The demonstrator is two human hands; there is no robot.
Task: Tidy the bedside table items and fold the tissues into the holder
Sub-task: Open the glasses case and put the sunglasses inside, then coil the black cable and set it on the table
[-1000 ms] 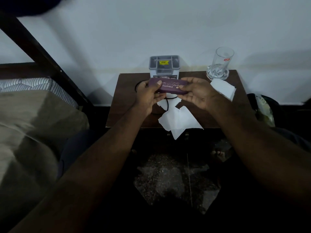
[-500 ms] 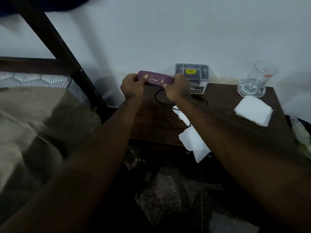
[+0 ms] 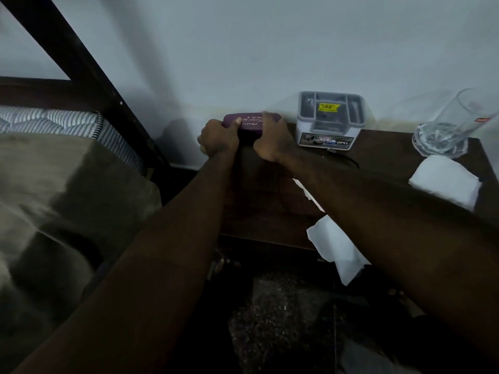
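Fingers (image 3: 238, 121) of the left hand (image 3: 218, 137) are curling round the left end of the purple spectacle case (image 3: 249, 125), thumb lying across its lid, while the right hand (image 3: 272, 141) is clamping the other end, so both hands are gripping it. From the head camera, the case is sitting at the back left corner of the table (image 3: 264, 201), close to the wall and just to the left of the grey holder (image 3: 330, 118); whether its underside is touching the wood yet I cannot tell. A second ago the two hands were holding it over the middle of the table, above the loose tissues (image 3: 337, 252); it has since been travelling back and to the left, which reads as the case being parked out of the way. That is clearing the middle for folding. The loose tissues are hanging off the front edge, partly hidden by the right forearm, and a folded tissue (image 3: 445, 182) is lying near the glass (image 3: 445, 125) at the right. No white tissue is showing in the holder's compartments, so the folding part is looking barely begun.
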